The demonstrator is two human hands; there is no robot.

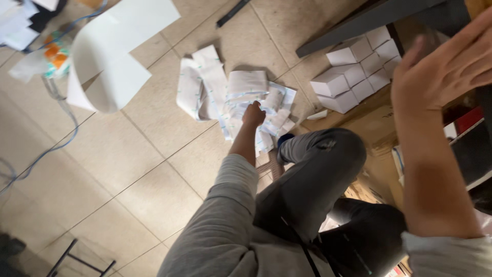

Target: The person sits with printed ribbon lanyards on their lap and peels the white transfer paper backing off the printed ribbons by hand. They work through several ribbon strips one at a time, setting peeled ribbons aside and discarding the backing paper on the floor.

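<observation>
My left hand (253, 114) reaches down to the tiled floor and rests, fingers curled, on a heap of flat white paper packets (241, 92) with thin blue printing. Whether it grips one I cannot tell. My right hand (447, 64) is raised close to the camera at the upper right, fingers apart and blurred, holding nothing. It hovers near a dark table edge (359, 23). My bent knee in grey trousers (323, 169) is between the two arms.
Several small white boxes (356, 72) are stacked under the dark table on flattened cardboard (369, 123). Large curled white sheets (113, 56) lie at the upper left beside a blue cable (61, 141). A black metal frame (77, 259) shows at the bottom left.
</observation>
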